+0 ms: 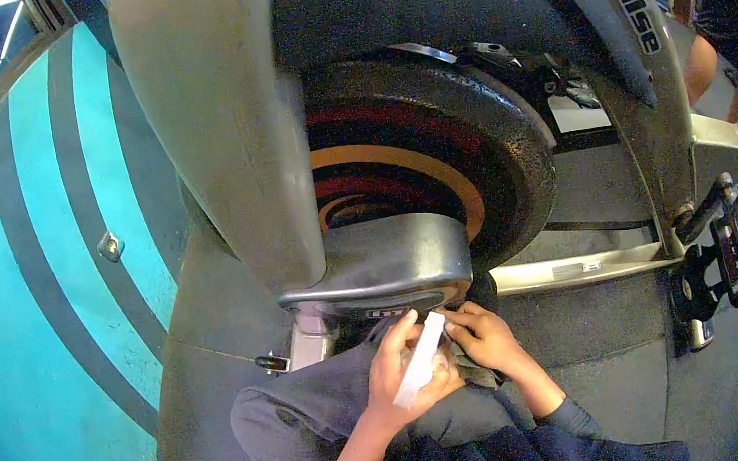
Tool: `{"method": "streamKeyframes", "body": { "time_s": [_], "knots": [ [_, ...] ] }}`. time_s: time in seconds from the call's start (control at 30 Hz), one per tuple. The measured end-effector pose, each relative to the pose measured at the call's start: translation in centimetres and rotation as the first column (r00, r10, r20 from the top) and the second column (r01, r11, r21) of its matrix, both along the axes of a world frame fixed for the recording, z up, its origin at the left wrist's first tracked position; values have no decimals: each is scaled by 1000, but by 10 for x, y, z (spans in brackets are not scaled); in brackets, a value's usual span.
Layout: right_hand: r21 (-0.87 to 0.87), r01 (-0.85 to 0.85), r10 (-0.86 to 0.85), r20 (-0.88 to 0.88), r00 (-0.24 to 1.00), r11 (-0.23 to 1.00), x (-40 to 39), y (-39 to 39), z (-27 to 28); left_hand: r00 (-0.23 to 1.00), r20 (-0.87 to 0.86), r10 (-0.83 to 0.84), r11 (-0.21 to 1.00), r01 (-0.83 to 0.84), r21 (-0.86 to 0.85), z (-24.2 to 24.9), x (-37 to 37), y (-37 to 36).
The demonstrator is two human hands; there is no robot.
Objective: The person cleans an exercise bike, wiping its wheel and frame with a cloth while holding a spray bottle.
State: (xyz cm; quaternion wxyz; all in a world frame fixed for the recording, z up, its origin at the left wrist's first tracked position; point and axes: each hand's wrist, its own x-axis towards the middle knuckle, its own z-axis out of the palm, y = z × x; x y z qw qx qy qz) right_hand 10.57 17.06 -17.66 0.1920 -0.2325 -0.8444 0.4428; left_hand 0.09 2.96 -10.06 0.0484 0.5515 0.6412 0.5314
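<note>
Low in the middle, my left hand (406, 377) is closed around a narrow white strip (421, 360), which slants up to the right across the palm. My right hand (488, 340) is just beside it, thumb and fingers bent together at the strip's upper end; I cannot tell what is pinched there. Both hands are above my lap, over dark grey trousers (285, 409). Right in front of them is the rounded grey housing (373, 262) of an exercise machine, with a small label on its lower face.
Behind the housing stands a large dark wheel (507, 147) with an orange ring. A thick grey frame post (213, 111) rises at left. To the right are a metal floor bar (579, 269) and a pedal (735, 248). Turquoise striped panel (43, 301) at left; another person's arm (700, 67) far right.
</note>
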Motion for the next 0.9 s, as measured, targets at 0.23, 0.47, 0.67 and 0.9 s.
{"method": "streamKeyframes", "body": {
  "time_s": [0.23, 0.47, 0.67, 0.9],
  "knots": [
    [224, 121, -141, 76, 987, 967, 1, -6, -7, 976, 215, 12, 997, -27, 70, -6, -2, 3],
    [307, 209, -206, -43, 978, 929, 9, -5, -13, 986, 164, 15, 997, -28, 72, -5, 5, 13],
    [291, 257, -246, -75, 966, 922, 6, -7, -8, 998, -47, 41, 995, -36, 93, 2, 13, 17],
    [339, 96, -116, 40, 992, 936, -16, -19, -9, 966, -257, -6, 998, 24, 65, 2, 11, 7]
  ]
}}
